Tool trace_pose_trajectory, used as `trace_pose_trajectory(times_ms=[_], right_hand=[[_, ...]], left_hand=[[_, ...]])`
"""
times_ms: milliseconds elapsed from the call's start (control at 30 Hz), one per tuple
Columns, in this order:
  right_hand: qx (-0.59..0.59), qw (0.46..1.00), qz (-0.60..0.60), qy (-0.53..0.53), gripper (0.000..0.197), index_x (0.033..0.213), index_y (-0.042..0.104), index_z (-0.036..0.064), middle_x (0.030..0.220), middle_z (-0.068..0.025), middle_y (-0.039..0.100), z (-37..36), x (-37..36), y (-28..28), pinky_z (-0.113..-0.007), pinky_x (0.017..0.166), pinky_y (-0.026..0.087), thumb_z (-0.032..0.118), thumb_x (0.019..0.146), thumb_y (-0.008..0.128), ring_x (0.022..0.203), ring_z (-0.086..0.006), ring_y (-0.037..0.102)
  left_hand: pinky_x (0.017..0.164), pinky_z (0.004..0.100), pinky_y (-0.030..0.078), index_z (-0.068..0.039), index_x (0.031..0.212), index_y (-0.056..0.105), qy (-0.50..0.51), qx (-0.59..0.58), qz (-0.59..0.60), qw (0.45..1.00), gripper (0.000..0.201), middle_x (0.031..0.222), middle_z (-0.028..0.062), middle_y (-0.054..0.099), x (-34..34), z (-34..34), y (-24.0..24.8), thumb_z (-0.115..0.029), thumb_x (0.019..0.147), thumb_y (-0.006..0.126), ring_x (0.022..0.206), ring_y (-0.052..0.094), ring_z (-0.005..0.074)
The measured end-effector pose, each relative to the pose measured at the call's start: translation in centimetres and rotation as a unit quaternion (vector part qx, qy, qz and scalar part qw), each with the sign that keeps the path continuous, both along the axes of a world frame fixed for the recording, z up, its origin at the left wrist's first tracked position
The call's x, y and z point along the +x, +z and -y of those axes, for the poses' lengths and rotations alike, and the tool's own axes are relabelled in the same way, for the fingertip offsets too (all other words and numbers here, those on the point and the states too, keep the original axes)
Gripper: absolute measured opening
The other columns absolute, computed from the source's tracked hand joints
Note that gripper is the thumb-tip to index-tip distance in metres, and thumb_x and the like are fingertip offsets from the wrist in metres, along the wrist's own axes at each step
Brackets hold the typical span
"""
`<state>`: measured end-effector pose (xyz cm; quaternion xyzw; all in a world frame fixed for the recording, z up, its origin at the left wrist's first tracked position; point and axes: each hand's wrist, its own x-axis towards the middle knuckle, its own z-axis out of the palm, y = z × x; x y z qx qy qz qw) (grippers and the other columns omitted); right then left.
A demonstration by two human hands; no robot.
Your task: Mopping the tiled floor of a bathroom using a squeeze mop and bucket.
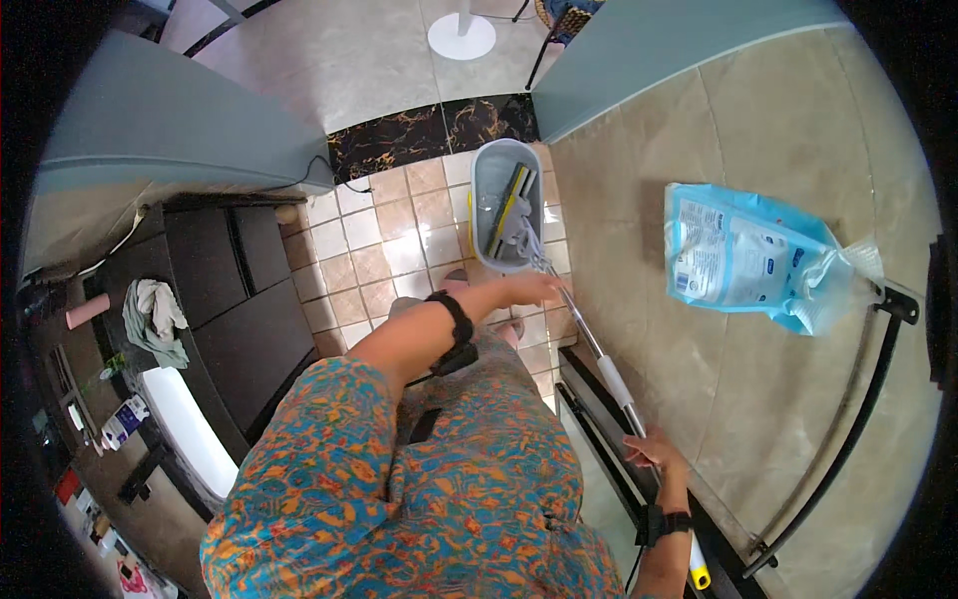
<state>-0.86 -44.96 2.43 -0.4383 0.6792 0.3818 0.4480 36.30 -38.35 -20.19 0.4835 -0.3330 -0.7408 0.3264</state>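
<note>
A sponge mop (614, 381) slants from a grey oblong bucket (479, 180) down to the lower right, ending in a yellow-tipped handle. Its head, a dark sponge strip with a yellow edge and a grey frame, lies tilted inside the bucket. My left hand (534, 288) is closed on the lower shaft just outside the bucket's near rim, by the metal lever rods. Farther up the pole, past the white grip sleeve, my right hand (654, 451) is loosely curled around it. Its fingers show only in part.
The bucket stands on small square tiles (404, 215) before a black marbled threshold (384, 140). On the right wall hang a blue-and-white plastic package (723, 250) and a black bar (848, 449). At left are a dark cabinet (215, 260), a white basin (190, 424) and a draped cloth (155, 319).
</note>
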Motion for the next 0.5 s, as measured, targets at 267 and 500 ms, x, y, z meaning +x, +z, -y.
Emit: trace_pose_trajectory(times_ms=[267,500], right_hand=[[0.003,0.997,0.03,0.072,0.03,0.075,0.057,-0.0002,0.055,-0.0077,0.054,-4.7,-6.1,-5.3,-0.033,0.038,0.043,0.023,0.074,0.076,0.043,-0.016,0.053],[-0.038,0.993,0.095,0.051,0.023,0.076,0.051,0.0053,0.056,-0.0026,0.05,-12.2,-6.7,-3.7,-0.029,0.037,0.039,0.015,0.076,0.072,0.042,-0.0124,0.048]], left_hand=[[0.076,0.0357,0.048,-0.006,0.135,0.045,0.177,0.113,0.012,0.978,0.059,0.112,0.0082,0.06,2.4,-6.8,-6.2,-0.041,0.089,0.058,0.086,0.057,0.0178],[0.067,0.0302,0.049,-0.003,0.13,0.049,0.262,0.178,0.044,0.947,0.046,0.1,0.0066,0.063,-0.9,-7.9,-11.3,-0.024,0.09,0.055,0.08,0.058,0.0171]])
